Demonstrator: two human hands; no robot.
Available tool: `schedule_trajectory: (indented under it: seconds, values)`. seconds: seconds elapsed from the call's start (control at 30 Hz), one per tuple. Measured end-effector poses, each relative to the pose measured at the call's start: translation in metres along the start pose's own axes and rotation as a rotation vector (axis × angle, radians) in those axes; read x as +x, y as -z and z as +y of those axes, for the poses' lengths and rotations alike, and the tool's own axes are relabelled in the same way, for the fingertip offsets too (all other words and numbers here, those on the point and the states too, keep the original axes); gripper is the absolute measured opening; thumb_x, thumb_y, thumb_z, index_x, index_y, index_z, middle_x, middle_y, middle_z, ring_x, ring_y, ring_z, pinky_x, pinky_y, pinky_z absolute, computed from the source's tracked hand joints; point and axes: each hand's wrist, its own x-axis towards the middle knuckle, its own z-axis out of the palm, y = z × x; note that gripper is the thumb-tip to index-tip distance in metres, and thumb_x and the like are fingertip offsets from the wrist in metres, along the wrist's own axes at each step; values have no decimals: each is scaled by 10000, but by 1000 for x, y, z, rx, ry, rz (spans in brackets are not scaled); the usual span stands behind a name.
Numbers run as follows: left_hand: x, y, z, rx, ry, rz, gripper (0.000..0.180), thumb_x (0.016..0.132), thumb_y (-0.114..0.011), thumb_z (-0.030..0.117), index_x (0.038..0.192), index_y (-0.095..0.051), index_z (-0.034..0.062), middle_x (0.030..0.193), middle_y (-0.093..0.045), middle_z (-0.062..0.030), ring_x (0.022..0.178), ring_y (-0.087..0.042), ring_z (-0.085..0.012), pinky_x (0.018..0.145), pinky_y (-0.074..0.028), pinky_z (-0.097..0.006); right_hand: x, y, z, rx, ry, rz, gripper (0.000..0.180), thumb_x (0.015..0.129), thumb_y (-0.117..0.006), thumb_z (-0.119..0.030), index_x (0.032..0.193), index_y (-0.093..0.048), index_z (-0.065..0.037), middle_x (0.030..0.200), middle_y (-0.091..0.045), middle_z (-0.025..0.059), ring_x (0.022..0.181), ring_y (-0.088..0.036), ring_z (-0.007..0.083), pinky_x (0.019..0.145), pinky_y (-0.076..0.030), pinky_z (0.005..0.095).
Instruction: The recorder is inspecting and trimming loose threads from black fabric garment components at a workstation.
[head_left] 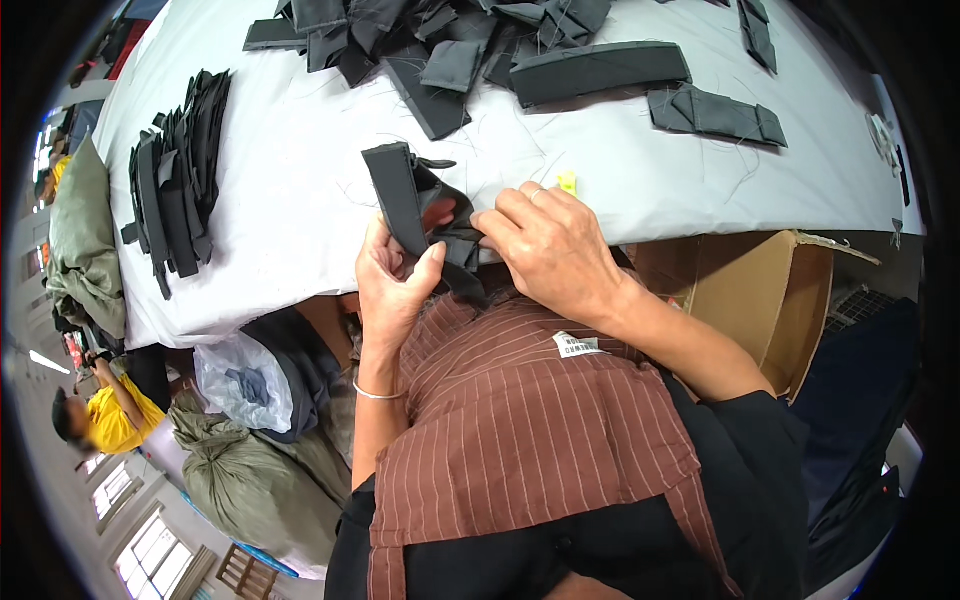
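My left hand (388,285) is closed round a folded dark grey fabric strip (398,195), with the thumb on its near side. The strip stands up at the table's front edge, and a loose part of it curls to the right. My right hand (558,242) comes in from the right, thumb and fingertips pinched together at the strip's right edge. Whether a thread is also between those fingertips is too small to tell. Just behind the right hand lies a small yellow piece (568,182).
A heap of dark fabric pieces (455,65) lies at the back of the white-covered table (290,215). Stacked strips (180,185) lie at the left. Loose threads are scattered about. A cardboard box (735,300) stands below right, sacks (245,480) below left. A person in yellow (120,415) is farther left.
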Motion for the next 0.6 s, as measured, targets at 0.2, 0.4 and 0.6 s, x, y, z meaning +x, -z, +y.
schedule_trajectory:
  seconds: [0.2,0.4,0.6]
  values:
    - [1,5,-3,-29,21,10,416,807,-615,-37,1198,-475,-44,1103,-594,-86,978,-568,-114,869,-453,-237,3,-6,-5,-47,30,26,173,713,-606,-32,882,-639,-45,760,-521,38,723,-539,192,617,-428,315]
    - [1,4,-1,-49,29,5,408,809,-613,-41,1194,-478,-47,1102,-597,-92,982,-571,-116,875,-459,-246,2,-5,-5,-59,63,40,161,723,-620,-68,880,-643,-41,767,-528,37,716,-532,187,603,-415,311]
    - [2,6,0,-81,40,-5,411,811,-611,-31,1199,-479,-50,1122,-601,-114,1011,-583,-138,904,-463,-258,2,-8,-4,-76,78,78,49,706,-587,-101,715,-547,-74,717,-517,42,702,-538,185,597,-438,316]
